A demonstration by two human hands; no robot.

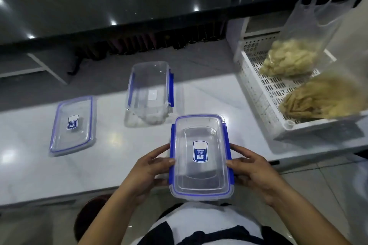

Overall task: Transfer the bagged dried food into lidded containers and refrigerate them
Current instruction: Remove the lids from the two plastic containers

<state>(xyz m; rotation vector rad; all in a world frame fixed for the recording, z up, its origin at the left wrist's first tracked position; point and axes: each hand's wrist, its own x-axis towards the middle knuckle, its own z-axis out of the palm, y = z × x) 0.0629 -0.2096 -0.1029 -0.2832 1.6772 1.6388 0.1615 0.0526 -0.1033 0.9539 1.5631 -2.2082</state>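
1. Lidded container [201,157], long axis running away from the person, over the table's near edge; left hand [145,167] and right hand [253,169] clasped its long sides.
2. Loose lid [72,124] lay flat, left; open container [149,91] stood beyond on the white table [111,157].
3. Two bags of dried food [310,87] sat in a white crate [258,93], far right.

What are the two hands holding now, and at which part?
Both hold the lidded container: left hand on its left long side, right hand on its right long side, at the blue clips.
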